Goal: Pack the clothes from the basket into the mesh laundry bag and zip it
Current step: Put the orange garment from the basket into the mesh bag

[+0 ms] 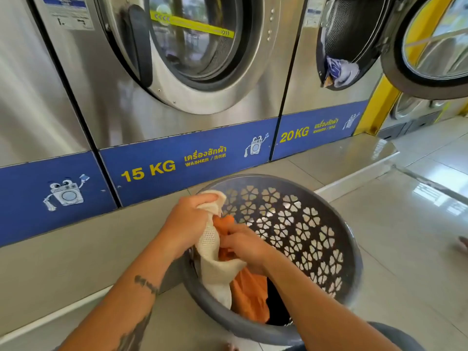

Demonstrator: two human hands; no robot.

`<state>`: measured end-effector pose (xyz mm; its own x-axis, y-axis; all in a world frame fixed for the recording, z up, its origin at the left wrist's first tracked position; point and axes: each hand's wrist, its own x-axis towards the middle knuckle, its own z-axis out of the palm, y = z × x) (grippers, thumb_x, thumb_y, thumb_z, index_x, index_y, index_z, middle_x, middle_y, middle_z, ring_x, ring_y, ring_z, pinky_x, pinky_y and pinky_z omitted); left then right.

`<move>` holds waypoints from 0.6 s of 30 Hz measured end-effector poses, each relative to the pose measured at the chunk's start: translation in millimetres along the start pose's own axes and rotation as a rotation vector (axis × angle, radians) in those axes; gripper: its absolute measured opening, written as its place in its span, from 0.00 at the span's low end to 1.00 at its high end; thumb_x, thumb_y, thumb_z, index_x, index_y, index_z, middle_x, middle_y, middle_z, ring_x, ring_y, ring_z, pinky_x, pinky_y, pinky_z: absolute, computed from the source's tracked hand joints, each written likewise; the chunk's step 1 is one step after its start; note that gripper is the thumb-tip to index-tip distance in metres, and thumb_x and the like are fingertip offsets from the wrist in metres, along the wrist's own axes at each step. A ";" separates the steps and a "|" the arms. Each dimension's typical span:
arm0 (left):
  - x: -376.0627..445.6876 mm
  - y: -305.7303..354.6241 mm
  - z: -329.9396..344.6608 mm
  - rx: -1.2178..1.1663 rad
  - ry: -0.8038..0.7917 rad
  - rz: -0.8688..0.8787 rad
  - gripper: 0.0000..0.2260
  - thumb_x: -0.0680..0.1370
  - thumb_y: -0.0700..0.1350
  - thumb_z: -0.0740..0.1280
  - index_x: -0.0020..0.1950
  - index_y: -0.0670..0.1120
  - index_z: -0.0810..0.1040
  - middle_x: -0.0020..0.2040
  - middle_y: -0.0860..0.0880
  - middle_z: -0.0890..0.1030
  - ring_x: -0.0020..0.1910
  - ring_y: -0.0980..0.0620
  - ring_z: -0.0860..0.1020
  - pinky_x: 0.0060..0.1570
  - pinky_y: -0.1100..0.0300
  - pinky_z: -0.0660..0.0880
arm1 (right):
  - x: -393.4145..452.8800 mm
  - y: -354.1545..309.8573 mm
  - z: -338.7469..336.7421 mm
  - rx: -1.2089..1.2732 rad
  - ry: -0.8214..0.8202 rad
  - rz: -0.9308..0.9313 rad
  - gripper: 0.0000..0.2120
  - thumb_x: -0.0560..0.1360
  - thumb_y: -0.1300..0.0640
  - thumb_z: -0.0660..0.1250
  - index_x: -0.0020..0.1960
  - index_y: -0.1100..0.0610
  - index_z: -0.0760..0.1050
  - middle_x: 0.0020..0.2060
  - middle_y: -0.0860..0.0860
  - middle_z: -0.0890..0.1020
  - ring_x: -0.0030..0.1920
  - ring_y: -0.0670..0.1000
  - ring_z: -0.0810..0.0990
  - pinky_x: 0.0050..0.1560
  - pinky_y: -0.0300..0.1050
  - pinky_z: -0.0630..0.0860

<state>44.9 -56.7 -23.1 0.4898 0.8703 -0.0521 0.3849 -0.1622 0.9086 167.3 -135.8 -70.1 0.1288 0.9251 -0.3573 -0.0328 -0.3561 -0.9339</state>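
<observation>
Mid-pack, lower centre of frame: left hand [188, 220] has its grip closed round the bunched rim of the cream mesh laundry bag [214, 249], holding it up over the near-left edge of the grey basket [352, 252]. Right hand [244, 245] has fingers curled on the orange garment [249, 292], pushing it at the bag mouth; can't tell how much is already inside, cloth hides the opening. Rest of the orange piece trails down into the basket, with something dark under it at the bottom. To do this step well, I'd say: keep the left grip high and spread so the mouth stays open, feed the garment in by handfuls rather than one wad, and shake it down so nothing sits in the zip line. Zip isn't visible from here, so I judge closing is some way off. Basket sits on the tiled floor, just in front of the 15 KG washer [177, 59] at upper centre; the 20 KG washer [336, 46] at upper right has its door open with clothes showing in the drum.
</observation>
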 end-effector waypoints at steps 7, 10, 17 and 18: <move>-3.7 -2.9 -7.8 -0.016 -0.165 0.001 0.20 0.78 0.37 0.60 0.60 0.57 0.82 0.61 0.55 0.79 0.57 0.57 0.77 0.53 0.63 0.74 | 34.9 12.3 2.7 -0.658 -0.097 0.144 0.14 0.79 0.53 0.58 0.62 0.53 0.75 0.50 0.50 0.79 0.53 0.50 0.78 0.56 0.46 0.77; -3.5 -2.4 -1.0 -0.011 -0.128 0.013 0.24 0.76 0.33 0.57 0.60 0.56 0.82 0.60 0.56 0.80 0.56 0.58 0.77 0.49 0.66 0.72 | 41.0 13.7 5.6 -1.120 -0.083 0.010 0.20 0.80 0.52 0.59 0.71 0.54 0.71 0.66 0.53 0.76 0.67 0.57 0.73 0.67 0.51 0.69; 15.4 -20.9 -9.2 0.117 0.079 0.014 0.26 0.75 0.33 0.55 0.61 0.58 0.81 0.64 0.49 0.79 0.56 0.48 0.78 0.46 0.60 0.73 | 33.3 25.5 -44.5 -0.403 0.375 -0.045 0.09 0.71 0.63 0.68 0.49 0.55 0.71 0.39 0.53 0.80 0.34 0.50 0.77 0.35 0.49 0.76; 15.4 -18.7 -9.6 0.119 0.086 0.017 0.26 0.75 0.33 0.55 0.61 0.57 0.81 0.63 0.49 0.79 0.54 0.47 0.78 0.43 0.61 0.73 | 33.2 32.2 -56.6 -0.467 0.432 0.012 0.16 0.70 0.61 0.69 0.55 0.54 0.69 0.44 0.54 0.80 0.38 0.51 0.78 0.38 0.48 0.75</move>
<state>37.8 -35.7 -37.0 0.4303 0.9027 0.0035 0.4698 -0.2273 0.8530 226.6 -124.0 -111.2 0.5227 0.8187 -0.2378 0.3865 -0.4762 -0.7898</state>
